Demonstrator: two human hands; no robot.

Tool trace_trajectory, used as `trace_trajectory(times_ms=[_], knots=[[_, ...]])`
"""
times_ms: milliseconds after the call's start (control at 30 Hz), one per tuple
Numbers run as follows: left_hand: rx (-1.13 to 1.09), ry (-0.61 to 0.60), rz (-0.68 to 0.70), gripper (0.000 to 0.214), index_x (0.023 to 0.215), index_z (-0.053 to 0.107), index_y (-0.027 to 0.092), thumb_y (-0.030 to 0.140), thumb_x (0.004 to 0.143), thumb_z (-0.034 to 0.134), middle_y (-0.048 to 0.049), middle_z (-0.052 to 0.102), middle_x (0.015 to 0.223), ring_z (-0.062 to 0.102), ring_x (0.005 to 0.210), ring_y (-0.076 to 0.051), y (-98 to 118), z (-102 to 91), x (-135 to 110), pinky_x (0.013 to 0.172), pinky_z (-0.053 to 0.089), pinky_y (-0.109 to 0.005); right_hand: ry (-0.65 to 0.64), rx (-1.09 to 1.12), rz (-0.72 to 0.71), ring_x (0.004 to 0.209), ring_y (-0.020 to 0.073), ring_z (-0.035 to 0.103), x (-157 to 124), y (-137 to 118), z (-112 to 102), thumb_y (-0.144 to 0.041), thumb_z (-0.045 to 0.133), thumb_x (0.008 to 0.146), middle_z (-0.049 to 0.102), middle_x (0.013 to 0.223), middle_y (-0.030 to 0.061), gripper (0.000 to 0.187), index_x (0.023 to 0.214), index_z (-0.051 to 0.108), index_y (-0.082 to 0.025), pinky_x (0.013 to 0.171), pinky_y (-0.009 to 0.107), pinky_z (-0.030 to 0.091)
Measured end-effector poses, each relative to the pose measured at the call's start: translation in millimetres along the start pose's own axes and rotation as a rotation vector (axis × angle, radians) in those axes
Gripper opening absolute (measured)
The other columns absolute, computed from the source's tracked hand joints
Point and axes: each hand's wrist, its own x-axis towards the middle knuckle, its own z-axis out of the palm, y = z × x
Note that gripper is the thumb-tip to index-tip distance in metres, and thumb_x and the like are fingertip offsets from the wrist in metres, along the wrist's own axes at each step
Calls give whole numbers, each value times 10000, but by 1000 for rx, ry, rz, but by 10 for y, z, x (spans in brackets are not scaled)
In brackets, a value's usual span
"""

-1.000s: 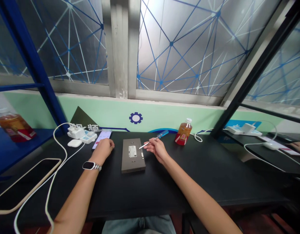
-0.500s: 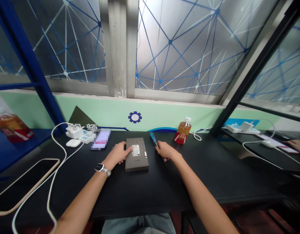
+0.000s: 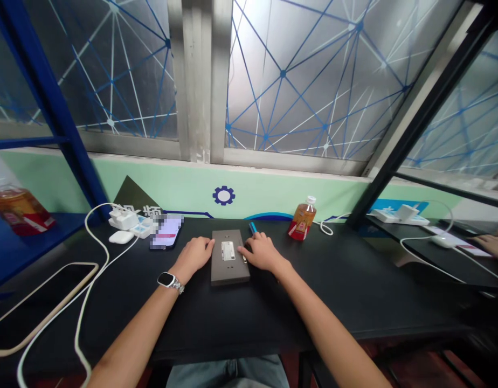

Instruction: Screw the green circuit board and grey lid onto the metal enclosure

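Note:
A flat grey-brown box [image 3: 222, 272] with a white label lies in front of me on the black desk. My left hand [image 3: 194, 252] rests beside its left edge, fingers loosely bent and the thumb tip close to that edge. From the right, my right hand [image 3: 265, 252] reaches to the box, its thumb over the right edge and its fingers apart on the far side. Just beyond those fingers, the blue handle [image 3: 253, 227] of a slim tool sticks out. The hand covers the rest of that tool, so whether it is touched cannot be made out.
A drink bottle [image 3: 302, 219] stands at the back right. Behind my left hand are a phone [image 3: 168, 231], a power strip [image 3: 142, 226] and a white earbud case [image 3: 120, 237]. White cables [image 3: 86, 302] run down the left side. Another person's hand [image 3: 493, 245] is at far right.
My left thumb has come off the top of the box. My right hand has moved left from the blue-handled tool to the box's right edge. The box appears slightly further right.

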Motion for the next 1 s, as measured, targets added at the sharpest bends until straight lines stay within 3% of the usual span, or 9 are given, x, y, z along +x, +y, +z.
trace_trajectory(times_ms=[167,300,400,567,667,767,833,900,1000], knots=[[-52,1,62,539,714,696,204,544,972,368,-138,739,775,700,741,-286,2,49,13,638,386,-309,6,85,-63,1148,347,518,-13,-100,120,-568,374,997,579,1157,244,584,1029,693,-79,972,453,407],[-186,-8,46,583,723,710,189,585,966,357,-100,700,645,662,595,-249,-9,45,16,570,386,-292,4,333,-107,1048,282,577,1,-36,181,-490,467,986,603,1045,195,447,1017,652,-84,952,391,448],[-346,33,63,575,894,764,178,602,956,380,-76,717,664,655,570,-235,-28,7,18,570,436,-294,75,583,-90,843,209,617,32,-22,214,-415,534,961,623,938,103,373,1177,583,-115,839,358,502],[-581,223,83,600,1334,651,191,596,911,520,-81,772,923,683,713,-231,4,-55,12,613,531,-309,224,1131,-4,559,112,566,55,-77,161,-452,671,846,566,873,-26,738,1455,307,-247,504,253,505],[-734,228,65,638,1366,615,194,620,895,542,-79,758,918,680,714,-213,71,-66,3,530,539,-281,322,1216,-27,633,127,619,21,-115,58,-462,677,825,590,1005,29,581,1326,472,-249,430,215,482],[-849,273,20,620,1154,700,150,676,886,511,-97,730,861,692,718,-207,116,-64,4,469,514,-239,423,1137,-104,703,144,645,-26,-121,-15,-394,663,857,635,1029,65,401,1192,527,-222,467,197,490],[-930,168,-89,677,960,709,114,738,870,463,-98,696,727,661,572,-188,117,-70,5,407,473,-233,466,1042,-181,715,147,642,-48,-100,-31,-338,647,873,644,1019,72,337,1158,510,-221,501,207,504],[-1053,-97,-193,735,855,695,98,777,860,413,-111,680,657,637,488,-182,100,-89,-2,382,455,-239,486,933,-303,860,186,662,-64,-73,-38,-269,615,882,628,1068,91,285,1143,510,-224,589,240,548],[-1294,-364,-267,673,912,712,104,722,881,446,-125,711,690,657,509,-186,73,-128,-15,417,477,-247,454,794,-521,1232,262,578,-96,-61,-72,-156,550,880,580,1197,127,297,1166,508,-226,834,355,575]])
